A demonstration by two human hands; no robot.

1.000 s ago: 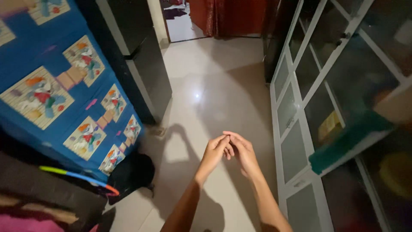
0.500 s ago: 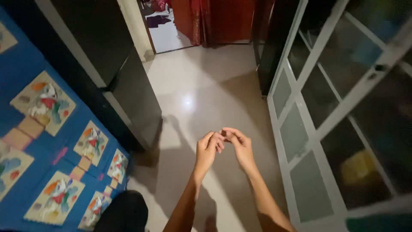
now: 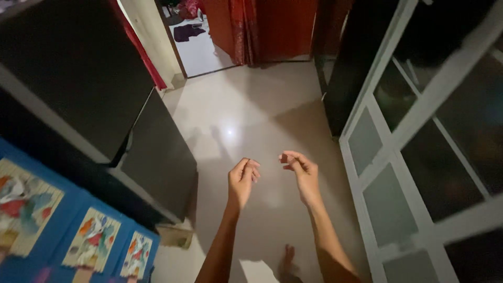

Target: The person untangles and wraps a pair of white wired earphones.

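Note:
My left hand [image 3: 241, 181] and my right hand [image 3: 301, 172] are held out in front of me above a glossy pale floor [image 3: 246, 112]. They are a hand's width apart, fingers loosely curled inward. Neither hand holds anything that I can see. My bare foot [image 3: 287, 260] shows on the floor below, between my forearms.
A tall black cabinet [image 3: 89, 105] stands on the left, with a blue patterned cloth [image 3: 78, 236] below it. A white-framed glass-door cupboard [image 3: 419, 152] lines the right side. Ahead are red curtains [image 3: 262, 29] and a doorway [image 3: 194, 36] to a lit room.
My hands were touching at the fingertips and have since come apart. The view has moved forward along the floor, so the blue cloth has slid down to the lower left.

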